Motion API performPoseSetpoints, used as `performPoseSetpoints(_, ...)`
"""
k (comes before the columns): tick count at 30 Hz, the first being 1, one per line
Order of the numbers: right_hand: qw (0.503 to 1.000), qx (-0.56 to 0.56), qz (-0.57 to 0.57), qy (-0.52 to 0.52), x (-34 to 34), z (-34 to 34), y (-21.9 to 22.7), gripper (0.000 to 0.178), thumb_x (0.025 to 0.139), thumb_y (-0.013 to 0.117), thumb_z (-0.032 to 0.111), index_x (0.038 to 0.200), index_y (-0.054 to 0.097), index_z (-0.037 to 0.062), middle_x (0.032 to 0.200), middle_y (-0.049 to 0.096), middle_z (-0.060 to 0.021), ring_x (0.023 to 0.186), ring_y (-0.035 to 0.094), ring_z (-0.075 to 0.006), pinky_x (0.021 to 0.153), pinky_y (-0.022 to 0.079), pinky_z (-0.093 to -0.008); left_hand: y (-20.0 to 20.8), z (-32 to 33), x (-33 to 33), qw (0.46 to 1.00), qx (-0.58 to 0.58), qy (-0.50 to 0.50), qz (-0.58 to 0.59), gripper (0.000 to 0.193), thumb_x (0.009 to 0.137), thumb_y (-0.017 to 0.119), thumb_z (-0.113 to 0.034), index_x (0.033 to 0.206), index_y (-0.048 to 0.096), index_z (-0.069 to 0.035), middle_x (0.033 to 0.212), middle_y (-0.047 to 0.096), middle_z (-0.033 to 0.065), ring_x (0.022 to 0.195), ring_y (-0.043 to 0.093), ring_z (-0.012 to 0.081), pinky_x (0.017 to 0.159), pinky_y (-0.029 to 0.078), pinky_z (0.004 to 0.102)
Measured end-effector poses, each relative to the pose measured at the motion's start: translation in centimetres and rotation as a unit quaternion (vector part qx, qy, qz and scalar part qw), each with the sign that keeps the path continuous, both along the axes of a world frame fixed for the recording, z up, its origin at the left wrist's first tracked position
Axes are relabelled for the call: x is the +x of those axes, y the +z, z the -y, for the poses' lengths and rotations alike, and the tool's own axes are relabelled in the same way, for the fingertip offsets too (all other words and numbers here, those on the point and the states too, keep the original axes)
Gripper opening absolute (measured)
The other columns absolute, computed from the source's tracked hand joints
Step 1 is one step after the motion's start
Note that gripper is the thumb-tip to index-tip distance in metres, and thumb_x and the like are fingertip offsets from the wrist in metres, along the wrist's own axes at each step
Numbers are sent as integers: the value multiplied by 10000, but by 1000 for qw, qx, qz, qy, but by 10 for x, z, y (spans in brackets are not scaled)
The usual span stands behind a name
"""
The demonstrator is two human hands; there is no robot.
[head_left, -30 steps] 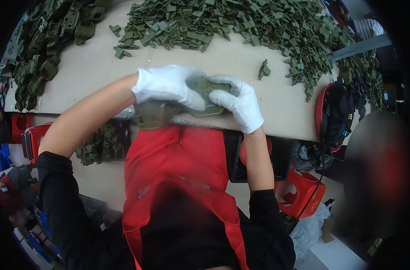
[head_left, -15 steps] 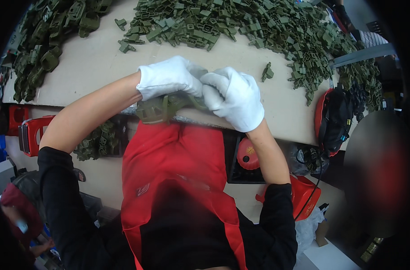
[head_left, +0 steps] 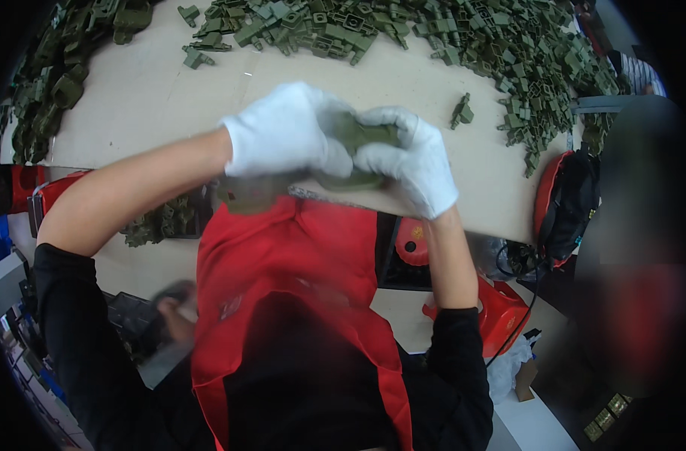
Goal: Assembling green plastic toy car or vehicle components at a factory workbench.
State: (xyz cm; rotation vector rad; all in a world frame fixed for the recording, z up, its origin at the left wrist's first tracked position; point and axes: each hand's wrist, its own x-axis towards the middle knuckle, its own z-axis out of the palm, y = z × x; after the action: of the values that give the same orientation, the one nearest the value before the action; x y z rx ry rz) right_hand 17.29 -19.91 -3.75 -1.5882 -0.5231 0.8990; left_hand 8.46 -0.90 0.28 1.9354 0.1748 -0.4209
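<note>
Both my hands wear white gloves and meet over the near edge of the table. My left hand (head_left: 283,134) is closed around an olive-green moulded plastic part (head_left: 371,135), blurred by motion. My right hand (head_left: 417,159) grips the part's right side, thumb below and fingers curled over the top. More olive-green plastic (head_left: 249,197) shows under my left wrist, over my red apron; whether it belongs to the same piece I cannot tell. The gloves cover much of the part.
A wide heap of small green plastic pieces (head_left: 508,68) spreads over the far and right side of the table (head_left: 170,90). One loose piece (head_left: 462,111) lies apart. Larger green parts (head_left: 65,86) are piled at left. A black-and-red bag (head_left: 561,207) hangs at right.
The green part has risen and turned between my hands, showing more of its surface. My hands have spread slightly apart. A blurred hand of another person now shows at the lower left.
</note>
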Motion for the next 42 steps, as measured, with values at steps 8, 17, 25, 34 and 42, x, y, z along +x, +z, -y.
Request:
performPoseSetpoints(8, 997, 54, -34, -44, 9, 9, -5, 289, 816, 715, 39, 1082, 671, -65, 980, 706, -90, 863, 650, -118, 775, 530, -255, -1, -25, 8, 991, -54, -55, -108, 787, 764, 775, -280, 1408, 441, 26, 1213, 638, 151, 1052, 624, 205, 862, 510, 320)
performPoseSetpoints(17, 909, 47, 410, 55, -11, 3, 20, 315, 695, 777, 127, 989, 688, 63, 923, 681, -103, 848, 667, -278, 764, 544, -334, 15, -5, -8, 949, 246, -155, -121, 586, 690, 784, -278, 1198, 620, -35, 946, 693, 203, 876, 681, 302, 784, 533, 355)
performPoseSetpoints(25, 879, 57, 474, -17, -28, -3, 7, 221, 679, 793, 134, 847, 657, 90, 908, 670, -90, 774, 663, -280, 675, 533, -370, 30, -14, -10, 944, 269, -187, -45, 639, 683, 785, -303, 1202, 599, 20, 1076, 668, 207, 912, 671, 310, 829, 531, 361)
performPoseSetpoints(34, 974, 83, 201, 70, -7, 12, 1, 352, 713, 740, 19, 1056, 675, 64, 1117, 656, -112, 992, 650, -214, 852, 532, -326, 22, 2, 1, 980, -15, -6, -200, 533, 640, 822, -247, 1020, 655, 87, 861, 693, 140, 793, 656, 188, 724, 525, 303)
performPoseSetpoints(42, 995, -17, 59, 78, -8, 10, 14, 502, 669, 714, -83, 1162, 638, -33, 1168, 636, -119, 1024, 615, -148, 892, 505, -280, 16, 9, 2, 977, 42, -13, -208, 455, 648, 823, -227, 943, 672, 86, 769, 684, 124, 694, 626, 170, 637, 506, 305)
